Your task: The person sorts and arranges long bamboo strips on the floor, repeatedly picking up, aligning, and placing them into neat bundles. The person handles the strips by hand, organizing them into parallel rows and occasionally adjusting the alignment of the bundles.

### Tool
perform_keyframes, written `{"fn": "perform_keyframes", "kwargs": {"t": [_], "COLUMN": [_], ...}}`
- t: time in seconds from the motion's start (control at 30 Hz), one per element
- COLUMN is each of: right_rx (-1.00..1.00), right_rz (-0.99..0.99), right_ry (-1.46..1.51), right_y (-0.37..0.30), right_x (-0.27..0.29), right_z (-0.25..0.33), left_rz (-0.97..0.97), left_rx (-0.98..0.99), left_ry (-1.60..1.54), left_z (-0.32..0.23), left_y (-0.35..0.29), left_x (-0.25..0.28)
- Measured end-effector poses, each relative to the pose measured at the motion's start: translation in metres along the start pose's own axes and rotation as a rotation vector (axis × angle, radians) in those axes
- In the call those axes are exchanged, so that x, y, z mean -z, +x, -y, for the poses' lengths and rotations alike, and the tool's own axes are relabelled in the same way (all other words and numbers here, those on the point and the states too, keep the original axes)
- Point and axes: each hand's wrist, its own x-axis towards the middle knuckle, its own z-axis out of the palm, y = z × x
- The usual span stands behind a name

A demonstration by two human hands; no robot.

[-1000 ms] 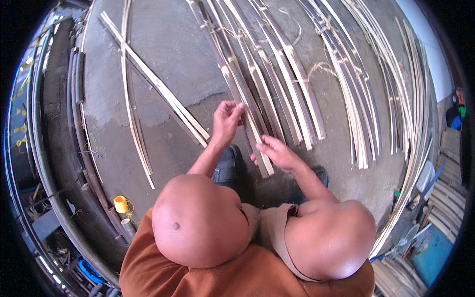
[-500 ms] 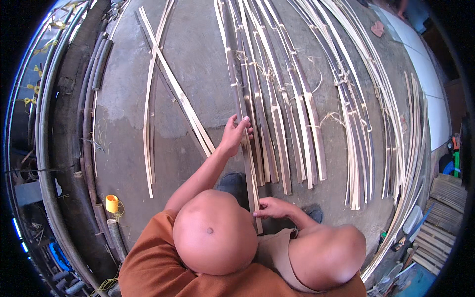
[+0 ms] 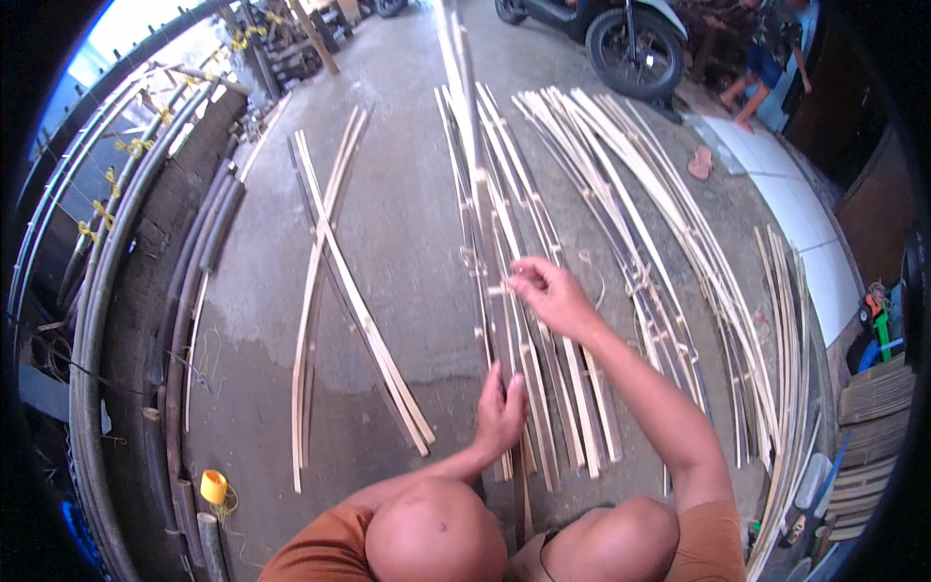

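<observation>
A long bamboo strip (image 3: 471, 126), dark on one face and pale along its edge, rises from between my knees, its far end lifted off the floor. My left hand (image 3: 501, 417) is wrapped loosely around its lower part. Farther up, my right hand (image 3: 555, 299) has thumb and fingers pinched together beside the strip; what they grip is too small to make out. Under and right of the strip lie more bamboo strips (image 3: 577, 407), tied in bundles with thin pale bands. Two crossed pairs of strips (image 3: 335, 252) lie to the left.
Bamboo poles (image 3: 97, 320) line the left side, near a yellow cup-like roll (image 3: 214, 487) with string. Longer strips (image 3: 718, 281) lie right. A motorbike wheel (image 3: 635, 56) stands at the back; another person (image 3: 766, 68) is at the far right, near a pink sandal (image 3: 700, 163).
My right hand has gone from the strip's near end to farther up, beyond my left hand. My left hand sits lower on the strip, whose far end is raised. The view has tilted up.
</observation>
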Motion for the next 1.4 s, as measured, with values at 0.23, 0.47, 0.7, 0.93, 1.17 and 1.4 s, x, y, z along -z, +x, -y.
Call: {"fn": "perform_keyframes", "kwargs": {"t": [0.23, 0.47, 0.7, 0.93, 1.17, 1.4], "right_rx": [-0.229, -0.412, -0.418, -0.618, -0.417, -0.663], "right_rz": [-0.042, -0.127, 0.059, 0.160, 0.196, 0.228], "right_ry": [0.310, 0.799, 0.818, 1.034, 0.610, 0.875], "right_y": [-0.010, -0.035, -0.069, -0.066, -0.066, -0.060], "right_x": [-0.019, -0.037, -0.013, 0.004, 0.004, 0.026], "right_z": [-0.018, -0.030, -0.048, -0.037, -0.033, -0.036], "left_rz": [0.102, 0.116, 0.166, 0.184, 0.223, 0.221], "left_rx": [0.031, 0.097, 0.109, 0.084, 0.081, -0.021], "left_ry": [0.028, -0.026, -0.011, 0.010, 0.053, 0.128], "left_z": [0.002, 0.019, 0.011, 0.001, 0.013, 0.004], "left_y": [-0.024, -0.028, -0.036, -0.037, -0.040, -0.043], "left_x": [0.004, 0.021, 0.008, 0.007, 0.012, 0.006]}}
